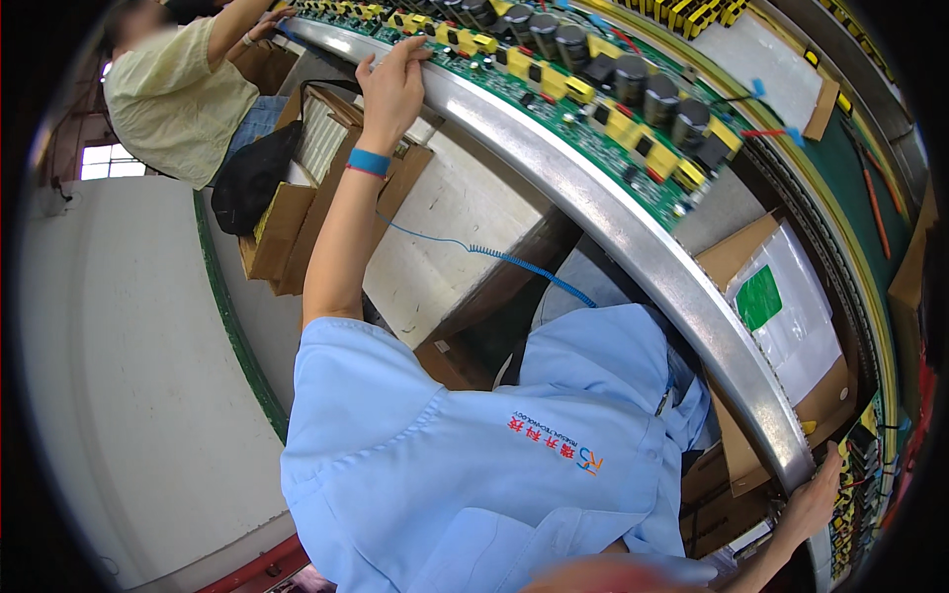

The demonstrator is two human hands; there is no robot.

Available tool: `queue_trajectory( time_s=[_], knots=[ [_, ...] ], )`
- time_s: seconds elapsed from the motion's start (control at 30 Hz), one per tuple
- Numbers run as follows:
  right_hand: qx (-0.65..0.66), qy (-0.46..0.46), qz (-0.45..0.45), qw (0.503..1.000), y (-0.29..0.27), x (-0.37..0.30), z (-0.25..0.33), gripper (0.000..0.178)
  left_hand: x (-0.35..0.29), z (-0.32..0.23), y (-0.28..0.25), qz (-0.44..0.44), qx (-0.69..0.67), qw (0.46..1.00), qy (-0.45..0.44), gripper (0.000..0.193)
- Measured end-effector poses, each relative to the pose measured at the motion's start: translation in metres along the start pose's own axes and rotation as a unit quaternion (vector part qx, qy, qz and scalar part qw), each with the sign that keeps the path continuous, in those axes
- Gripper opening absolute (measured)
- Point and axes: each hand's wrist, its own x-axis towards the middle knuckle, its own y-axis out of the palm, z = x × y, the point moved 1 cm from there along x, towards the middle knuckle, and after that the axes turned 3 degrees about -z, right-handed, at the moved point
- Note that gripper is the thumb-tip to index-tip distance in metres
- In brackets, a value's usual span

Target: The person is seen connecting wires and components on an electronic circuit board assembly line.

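Observation:
My left hand [395, 87], with a blue wrist strap [369, 161], reaches up to the metal rail [554, 163]. Its fingers stretch toward the near edge of a long green circuit board [554, 104], and the thumb stands apart. The board lies along the rail and carries yellow transformers and a row of dark, round capacitors [633, 79]. At the lower right, my right hand [811, 504] rests on the rail's end beside another populated circuit board [856, 494]. Its fingers look extended, though partly hidden; I see nothing held in them.
A co-worker in a pale yellow shirt [178, 104] sits at the upper left. Cardboard boxes [287, 237] and a white-topped box [465, 227] stand below the rail. A blue coiled cord [534, 267] runs from my wrist strap. Bagged white material [791, 306] lies in a carton.

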Motion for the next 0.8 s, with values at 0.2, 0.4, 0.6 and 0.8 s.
queue_trajectory(
  time_s=[0.2, 0.4, 0.6, 0.8],
  knots=[
    [-0.028, 0.037, 0.012, 0.999, 0.013, -0.007, -0.028, 0.053, -0.023, -0.079, -0.015, 0.059, -0.086, 0.993, 0.049, 0.033],
    [-0.011, 0.083, 0.014, 0.996, 0.025, -0.012, -0.061, 0.051, -0.036, -0.144, -0.024, 0.078, -0.115, 0.985, 0.106, 0.036],
    [0.002, 0.065, -0.015, 0.998, 0.033, -0.016, -0.084, 0.044, -0.038, -0.181, -0.026, 0.018, -0.06, 0.972, 0.227, 0.025],
    [0.045, 0.079, -0.017, 0.996, 0.043, -0.025, -0.096, 0.037, -0.009, -0.211, -0.042, 0.082, -0.049, 0.961, 0.261, 0.026]
  ],
)
